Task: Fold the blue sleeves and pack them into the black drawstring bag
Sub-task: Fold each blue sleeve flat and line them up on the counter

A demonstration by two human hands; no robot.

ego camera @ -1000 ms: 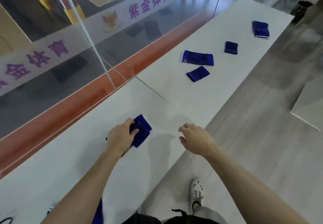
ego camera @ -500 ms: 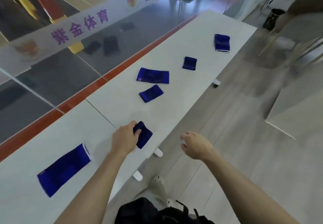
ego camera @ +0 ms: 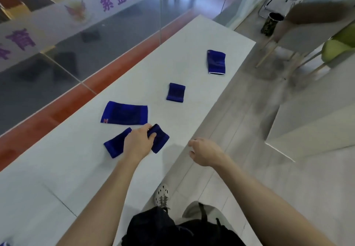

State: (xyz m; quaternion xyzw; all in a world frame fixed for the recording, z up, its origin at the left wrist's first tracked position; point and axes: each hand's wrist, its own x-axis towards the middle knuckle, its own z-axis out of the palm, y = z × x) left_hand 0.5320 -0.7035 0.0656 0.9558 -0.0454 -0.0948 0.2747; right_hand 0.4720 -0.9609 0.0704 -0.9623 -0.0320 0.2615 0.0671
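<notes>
Left hand (ego camera: 138, 142) pinches a folded blue sleeve (ego camera: 159, 138): soft, light, springs open, so grip across the fold. Right hand (ego camera: 204, 152) loosely curled, empty, at 3 o'clock off the worktop (ego camera: 57, 169).

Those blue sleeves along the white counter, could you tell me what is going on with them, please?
A person is gathering them. The left hand has a folded blue sleeve in its grip, held just above another small sleeve lying on the white counter. The right hand hangs empty past the counter's edge. A flat, larger sleeve and two more sleeves lie farther along. A black bag sits at the person's waist.
</notes>
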